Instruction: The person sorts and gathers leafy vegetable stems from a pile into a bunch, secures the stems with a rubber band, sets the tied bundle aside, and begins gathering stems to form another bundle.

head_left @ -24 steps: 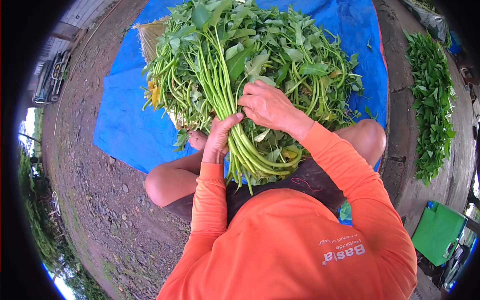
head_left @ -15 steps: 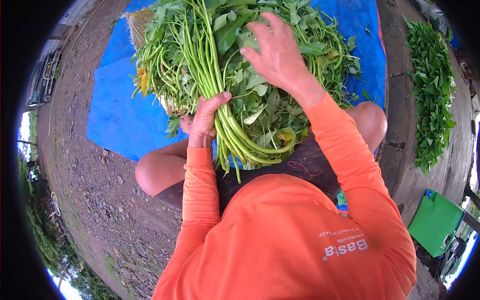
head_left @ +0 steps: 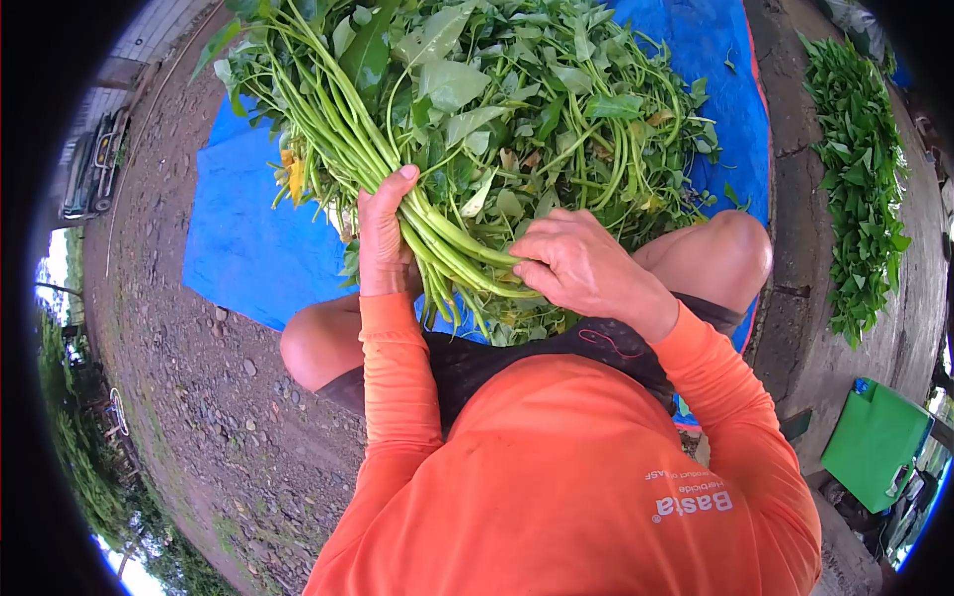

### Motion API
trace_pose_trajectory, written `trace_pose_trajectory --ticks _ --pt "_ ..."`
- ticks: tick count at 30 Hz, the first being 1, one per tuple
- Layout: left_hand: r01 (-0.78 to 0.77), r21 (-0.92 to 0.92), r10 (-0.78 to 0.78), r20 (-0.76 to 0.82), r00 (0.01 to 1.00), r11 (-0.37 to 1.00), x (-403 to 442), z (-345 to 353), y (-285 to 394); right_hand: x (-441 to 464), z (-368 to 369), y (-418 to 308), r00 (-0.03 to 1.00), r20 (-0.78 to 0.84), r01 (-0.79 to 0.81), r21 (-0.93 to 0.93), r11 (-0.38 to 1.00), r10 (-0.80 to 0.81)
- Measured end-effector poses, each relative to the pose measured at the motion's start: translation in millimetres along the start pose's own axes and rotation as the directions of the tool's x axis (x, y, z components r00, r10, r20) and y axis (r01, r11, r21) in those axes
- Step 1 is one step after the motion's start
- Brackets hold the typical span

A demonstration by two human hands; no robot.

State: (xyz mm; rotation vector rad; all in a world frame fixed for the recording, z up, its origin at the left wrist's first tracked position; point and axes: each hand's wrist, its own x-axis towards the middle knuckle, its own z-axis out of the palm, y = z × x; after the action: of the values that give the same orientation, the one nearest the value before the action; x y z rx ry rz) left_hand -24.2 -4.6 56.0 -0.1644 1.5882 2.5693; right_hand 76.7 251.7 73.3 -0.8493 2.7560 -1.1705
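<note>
My left hand [head_left: 384,238] is wrapped round a bunch of water spinach [head_left: 338,104], its thumb lying across the long green stems. The leafy tops point away from me to the upper left, and the cut ends curve towards my right. At those ends, my right hand [head_left: 586,263] is closed with its fingers bent around the stem tips. How many stems it grips is hidden. Beneath and beyond both hands lies a loose heap of water spinach [head_left: 596,129], with some yellowed leaves.
A blue tarp [head_left: 248,223] lies under the heap, between my bent legs. To the right, a long row of leafy greens [head_left: 860,189] rests on a concrete strip. A green panel [head_left: 874,447] stands lower right. Gravelly ground [head_left: 229,397] spreads to the left.
My right hand came down from above the leaves, where its fingers were spread, and closed at the stem ends. My left hand and the bunch shifted left, the tops tilting further left.
</note>
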Motion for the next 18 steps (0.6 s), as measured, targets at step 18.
trace_pose_trajectory --ticks 18 --pt "-0.095 0.215 0.116 -0.09 0.989 0.972 -15.0 15.2 -9.1 35.2 22.8 -20.6 0.809 0.419 -0.427 -0.064 0.902 0.412"
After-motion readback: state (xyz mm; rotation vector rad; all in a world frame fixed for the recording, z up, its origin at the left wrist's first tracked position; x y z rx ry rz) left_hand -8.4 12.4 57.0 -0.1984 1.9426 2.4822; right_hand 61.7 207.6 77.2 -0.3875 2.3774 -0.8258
